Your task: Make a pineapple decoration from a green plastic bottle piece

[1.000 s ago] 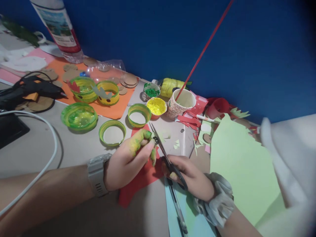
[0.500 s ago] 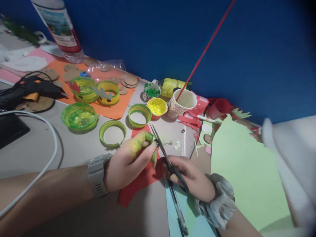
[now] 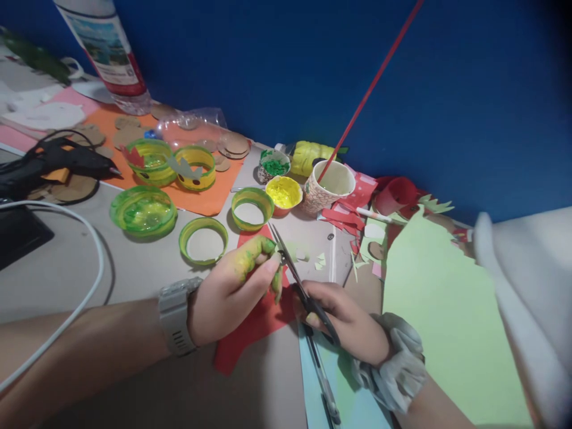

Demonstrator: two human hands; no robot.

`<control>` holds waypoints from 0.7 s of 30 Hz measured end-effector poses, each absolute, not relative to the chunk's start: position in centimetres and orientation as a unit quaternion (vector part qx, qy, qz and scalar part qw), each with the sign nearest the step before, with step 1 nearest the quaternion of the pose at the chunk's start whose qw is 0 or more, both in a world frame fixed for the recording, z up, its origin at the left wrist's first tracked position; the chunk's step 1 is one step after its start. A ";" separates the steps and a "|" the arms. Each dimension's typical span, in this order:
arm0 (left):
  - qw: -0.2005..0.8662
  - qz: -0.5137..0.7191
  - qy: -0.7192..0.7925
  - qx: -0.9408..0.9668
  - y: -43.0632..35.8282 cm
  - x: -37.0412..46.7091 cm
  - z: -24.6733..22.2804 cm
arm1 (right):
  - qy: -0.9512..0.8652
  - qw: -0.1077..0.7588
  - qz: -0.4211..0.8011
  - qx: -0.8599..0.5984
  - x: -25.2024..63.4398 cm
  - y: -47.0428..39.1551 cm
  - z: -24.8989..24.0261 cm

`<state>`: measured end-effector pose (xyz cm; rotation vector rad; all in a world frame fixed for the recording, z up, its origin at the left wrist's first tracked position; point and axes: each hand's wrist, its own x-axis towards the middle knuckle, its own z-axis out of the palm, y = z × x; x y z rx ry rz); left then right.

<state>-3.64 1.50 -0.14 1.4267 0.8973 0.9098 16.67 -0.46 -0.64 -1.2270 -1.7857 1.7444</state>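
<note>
My left hand [image 3: 241, 289], smeared with yellow and green paint, pinches a small dark piece [image 3: 282, 257] between thumb and fingertips. In my right hand [image 3: 342, 319] are black-handled scissors [image 3: 297, 271], whose narrow blades point up and left, right beside the small piece. Red paper [image 3: 250, 339] lies under my hands. A pen [image 3: 324, 381] rests on light blue paper [image 3: 357, 411] below the scissors. Two green-yellow rings [image 3: 204, 241] [image 3: 252, 209] stand on the table just beyond my left hand.
Paint cups, green [image 3: 273, 165] and yellow [image 3: 284, 194], stand near a paper cup [image 3: 330, 186] holding a red stick. Light green paper [image 3: 447, 316] lies right. A glue gun [image 3: 67, 162], painted green dish [image 3: 143, 211], two decorated rings and a tall bottle [image 3: 107, 53] are left.
Both hands keep nearly the same pose, with the scissors still beside the small piece. The light green paper at the right has shifted slightly.
</note>
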 end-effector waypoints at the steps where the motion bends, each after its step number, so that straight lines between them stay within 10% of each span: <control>1: 0.577 0.391 0.382 0.607 1.5 -3.7 -0.1 | -0.631 0.178 0.618 -0.433 16.7 -0.5 -0.6; 21: 0.551 0.390 0.393 0.625 1.6 -3.7 0.0 | -0.618 0.193 0.635 -0.421 16.8 -0.5 -0.6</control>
